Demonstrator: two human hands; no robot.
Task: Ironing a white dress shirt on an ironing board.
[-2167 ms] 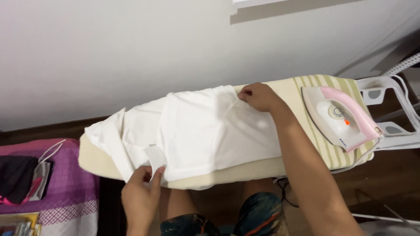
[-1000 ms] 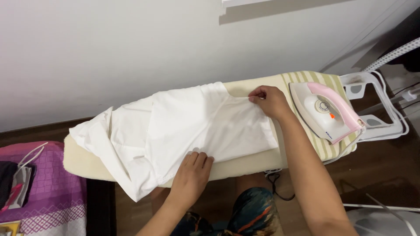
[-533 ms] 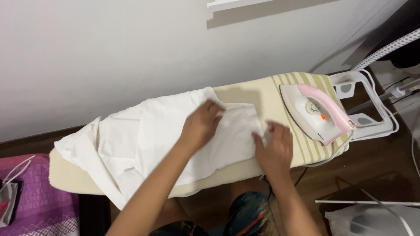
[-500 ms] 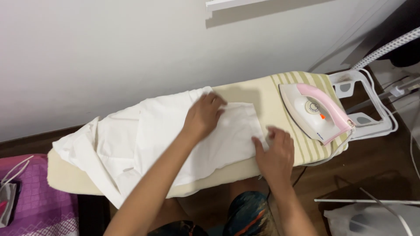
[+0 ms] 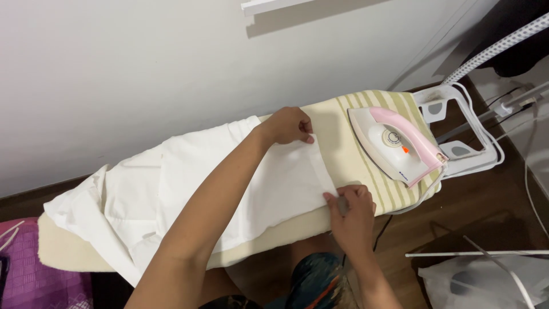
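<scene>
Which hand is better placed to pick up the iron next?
Right, probably: the right hand pinches the white garment's near corner, closer to the pink iron. The left hand reaches across to the far corner.

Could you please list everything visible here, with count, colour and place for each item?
garment: one, white, spread over the ironing board.
ironing board: one, cream cover with green stripes at its right end, along the wall.
iron: one, white and pink, lying on the striped end of the board.
iron rest: one, white frame, off the board's right end.
cloth: one, purple, bottom left corner.
bag: one, white, on the floor at bottom right.
wall: white, behind the board.
left hand: one, pinching the garment's far right corner.
right hand: one, pinching the garment's near right corner.
</scene>
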